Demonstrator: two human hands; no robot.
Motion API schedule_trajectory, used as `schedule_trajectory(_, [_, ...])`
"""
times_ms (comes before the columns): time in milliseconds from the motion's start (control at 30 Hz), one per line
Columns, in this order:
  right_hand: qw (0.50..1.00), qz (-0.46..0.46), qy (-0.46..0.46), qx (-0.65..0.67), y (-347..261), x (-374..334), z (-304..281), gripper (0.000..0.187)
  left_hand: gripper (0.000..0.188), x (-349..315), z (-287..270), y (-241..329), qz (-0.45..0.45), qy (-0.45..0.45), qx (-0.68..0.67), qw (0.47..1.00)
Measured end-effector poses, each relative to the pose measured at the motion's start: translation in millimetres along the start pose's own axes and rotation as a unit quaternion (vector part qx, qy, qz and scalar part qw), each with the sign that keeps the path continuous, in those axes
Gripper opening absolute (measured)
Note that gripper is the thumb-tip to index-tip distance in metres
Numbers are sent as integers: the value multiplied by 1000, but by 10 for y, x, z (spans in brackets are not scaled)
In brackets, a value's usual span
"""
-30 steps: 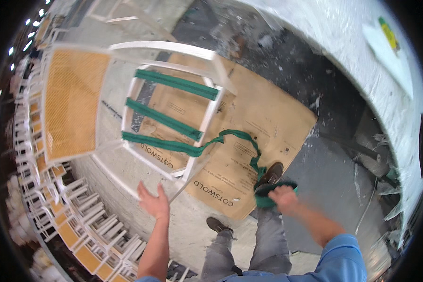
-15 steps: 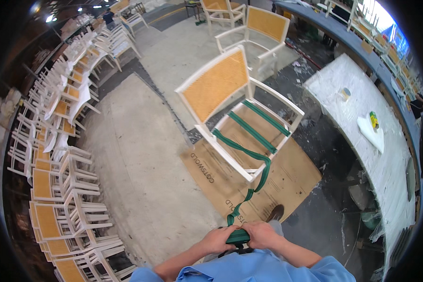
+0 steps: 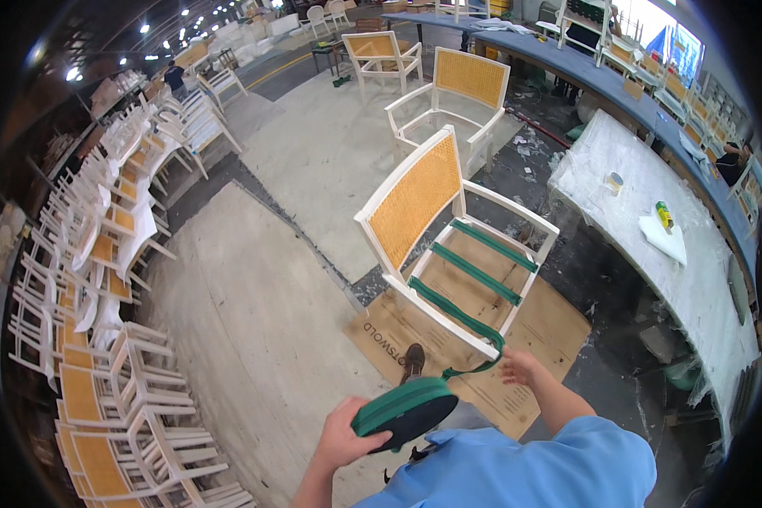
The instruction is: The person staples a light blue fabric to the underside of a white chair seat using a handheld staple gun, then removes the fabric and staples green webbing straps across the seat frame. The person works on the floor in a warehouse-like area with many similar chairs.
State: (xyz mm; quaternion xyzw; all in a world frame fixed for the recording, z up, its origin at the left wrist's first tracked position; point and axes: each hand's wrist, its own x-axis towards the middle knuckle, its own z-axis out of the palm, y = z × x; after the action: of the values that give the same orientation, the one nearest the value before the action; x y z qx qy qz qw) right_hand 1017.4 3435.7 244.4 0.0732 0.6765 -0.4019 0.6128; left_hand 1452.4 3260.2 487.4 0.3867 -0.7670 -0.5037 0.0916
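My left hand (image 3: pixel 347 436) is closed round the edge of a large roll of green webbing (image 3: pixel 406 411), held in front of my body. A loose length runs from the roll to a pale wooden armchair frame (image 3: pixel 498 323) with a woven cane back (image 3: pixel 419 199). Two green webbing straps (image 3: pixel 478 273) cross the open seat, and a third strip (image 3: pixel 453 315) lies over its near side and hangs past the front corner. Beside that hanging loop is my right hand (image 3: pixel 521 368), its fingers apart; it looks open, with no firm hold on the webbing.
Printed cardboard (image 3: pixel 559 339) lies under the chair, with my shoe (image 3: pixel 413 360) at its edge. Stacked chairs (image 3: pixel 102 372) line the left. More armchairs (image 3: pixel 472 74) stand behind. On the right is a plastic-covered table (image 3: pixel 626 212); beyond it runs a blue bench (image 3: pixel 567 63).
My hands have moved apart: the left carries the roll left and upward, the right has gone forward to the chair's corner. The third strip lies straighter, and the view has shifted.
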Motion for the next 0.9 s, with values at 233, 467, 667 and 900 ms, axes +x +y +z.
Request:
schedule_trajectory(233, [916,104,76,379,-42,1179,321,63,61,2519,-782,463,140,-11,62,988])
schedule_trajectory(467, [761,153,98,622,-109,1164,1030,42,73,4705,-1222,388,5,-73,211,975])
schedule_trajectory(667, [745,138,107,643,-323,1169,706,42,65,5764,-1140,563,-141,-273,-73,949])
schedule_trajectory(900, [769,98,175,607,-561,1110,1244,31,48,6050,-1399,451,-46,-205,-75,975])
